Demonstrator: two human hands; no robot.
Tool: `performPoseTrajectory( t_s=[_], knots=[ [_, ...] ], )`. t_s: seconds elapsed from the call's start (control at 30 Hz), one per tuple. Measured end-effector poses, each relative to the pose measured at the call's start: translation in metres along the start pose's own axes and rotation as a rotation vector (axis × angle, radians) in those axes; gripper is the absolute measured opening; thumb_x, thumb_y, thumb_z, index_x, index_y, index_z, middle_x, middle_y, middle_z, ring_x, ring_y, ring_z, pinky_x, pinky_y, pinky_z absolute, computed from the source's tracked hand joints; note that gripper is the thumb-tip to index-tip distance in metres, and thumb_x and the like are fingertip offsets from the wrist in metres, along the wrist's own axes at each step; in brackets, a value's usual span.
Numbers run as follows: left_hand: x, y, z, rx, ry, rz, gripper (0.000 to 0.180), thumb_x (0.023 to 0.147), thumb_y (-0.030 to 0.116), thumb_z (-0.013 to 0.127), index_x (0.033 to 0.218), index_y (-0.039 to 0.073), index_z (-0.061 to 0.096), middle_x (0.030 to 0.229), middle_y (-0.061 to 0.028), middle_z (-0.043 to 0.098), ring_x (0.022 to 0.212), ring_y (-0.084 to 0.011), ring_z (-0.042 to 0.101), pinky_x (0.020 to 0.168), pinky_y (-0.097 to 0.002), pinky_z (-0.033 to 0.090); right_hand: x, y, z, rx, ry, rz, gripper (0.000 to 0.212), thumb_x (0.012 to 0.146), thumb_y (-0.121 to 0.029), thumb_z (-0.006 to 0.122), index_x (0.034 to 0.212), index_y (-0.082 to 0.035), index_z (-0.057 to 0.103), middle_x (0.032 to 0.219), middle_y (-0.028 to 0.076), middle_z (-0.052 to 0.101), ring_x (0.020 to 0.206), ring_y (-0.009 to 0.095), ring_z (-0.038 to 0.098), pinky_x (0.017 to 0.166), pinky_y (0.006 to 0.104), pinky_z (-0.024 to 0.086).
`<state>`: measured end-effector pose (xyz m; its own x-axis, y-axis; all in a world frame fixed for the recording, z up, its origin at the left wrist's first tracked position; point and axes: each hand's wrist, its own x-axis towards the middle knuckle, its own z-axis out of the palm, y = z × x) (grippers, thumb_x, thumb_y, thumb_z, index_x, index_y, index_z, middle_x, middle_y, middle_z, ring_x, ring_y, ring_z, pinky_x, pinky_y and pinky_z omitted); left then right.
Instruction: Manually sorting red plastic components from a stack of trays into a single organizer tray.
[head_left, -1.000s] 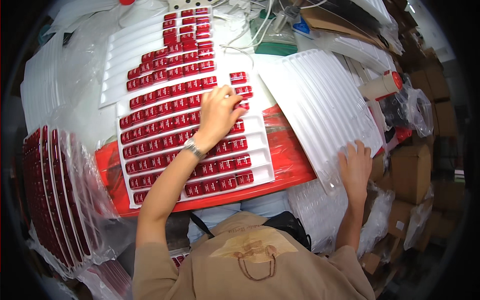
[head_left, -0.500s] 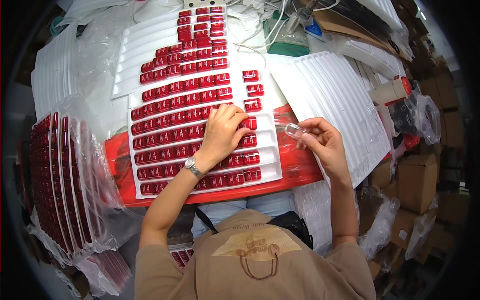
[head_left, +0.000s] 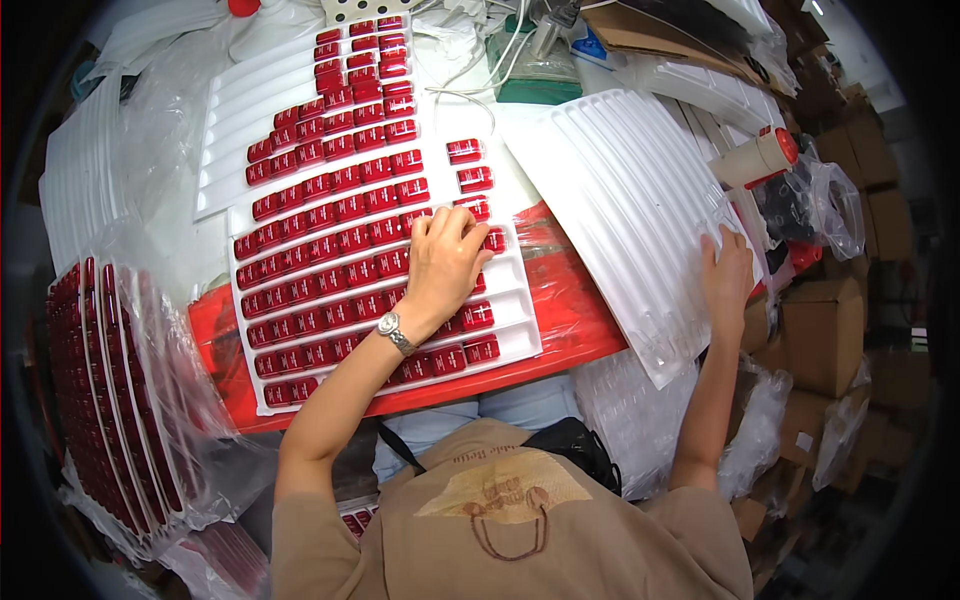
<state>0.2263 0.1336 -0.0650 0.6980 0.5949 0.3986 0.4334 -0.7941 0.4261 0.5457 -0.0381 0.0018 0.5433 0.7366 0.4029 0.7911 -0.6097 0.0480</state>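
Observation:
My left hand (head_left: 445,262), with a watch on its wrist, bends over the right end of the rows on the white ribbed tray (head_left: 518,318). Its thumb and forefinger close on a small red container (head_left: 492,239) with a pale label. More such red containers (head_left: 350,208) lie side by side in the tray's grooves; my hand and forearm hide some. Over on the right, my right hand (head_left: 728,272) lies at the edge of a second white ribbed tray (head_left: 635,200), fingers apart, with nothing visible in them.
A bagged stack of filled trays (head_left: 110,380) stands at the left. Behind the work lie cables (head_left: 468,92) and a green packet (head_left: 535,75). A white-and-red cylinder (head_left: 760,157) and cardboard boxes (head_left: 825,335) are at the right. Red plastic sheeting (head_left: 570,300) covers the table's front.
My right hand has moved right to the tray's edge, and the clear plastic loop it held no longer shows. My left hand stays over the same containers. The whole view has shifted slightly.

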Motion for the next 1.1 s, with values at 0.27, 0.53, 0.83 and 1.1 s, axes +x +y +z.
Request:
performPoseTrajectory(
  t_s=[0.27, 0.53, 0.83, 1.1],
  knots=[
    [0.004, 0.005, -0.003, -0.048, 0.058, -0.274, 0.04, 0.085, 0.024, 0.061, 0.117, 0.002, 0.052, 0.093, -0.0086, 0.059, 0.101, -0.0214, 0.046, 0.087, -0.0393, 0.025, 0.034, 0.01, 0.016, 0.181, -0.203, -0.199, 0.015, 0.081, -0.004, 0.06, 0.095, 0.0, 0.065, 0.09, 0.013, 0.062, 0.08, 0.029, 0.058, 0.073, 0.0374, 0.046],
    [-0.04, 0.017, -0.031, 0.021, -0.053, -0.061, 0.033, 0.07, 0.019, 0.074, 0.098, 0.006, 0.063, 0.096, -0.0051, 0.056, 0.092, -0.0212, 0.051, 0.078, -0.0363, 0.036, -0.022, -0.108, -0.047, 1.495, -0.328, 0.119, 0.012, 0.085, 0.003, 0.059, 0.093, 0.002, 0.067, 0.082, 0.007, 0.066, 0.073, 0.01, 0.061, 0.066, 0.0226, 0.051],
    [-0.045, 0.046, -0.038, -1.124, -0.001, -0.449, 0.026, 0.079, 0.002, 0.066, 0.104, -0.001, 0.06, 0.095, -0.0081, 0.054, 0.092, -0.0177, 0.056, 0.079, -0.0268, 0.047, -0.068, -0.178, -0.037, 1.209, -0.143, -0.58, 0.029, 0.073, -0.015, 0.074, 0.099, -0.002, 0.067, 0.098, 0.015, 0.064, 0.086, 0.027, 0.062, 0.074, 0.0336, 0.049],
    [-0.023, 0.031, -0.006, 0.007, 0.002, -0.025, 0.03, 0.069, 0.017, 0.075, 0.096, 0.007, 0.066, 0.09, -0.0053, 0.054, 0.088, -0.0213, 0.05, 0.076, -0.0354, 0.036, -0.029, -0.017, -0.05, -0.207, -0.359, 0.15, 0.026, 0.082, -0.017, 0.064, 0.101, 0.0, 0.062, 0.105, 0.018, 0.06, 0.107, 0.033, 0.05, 0.086, 0.0436, 0.043]
  ],
)
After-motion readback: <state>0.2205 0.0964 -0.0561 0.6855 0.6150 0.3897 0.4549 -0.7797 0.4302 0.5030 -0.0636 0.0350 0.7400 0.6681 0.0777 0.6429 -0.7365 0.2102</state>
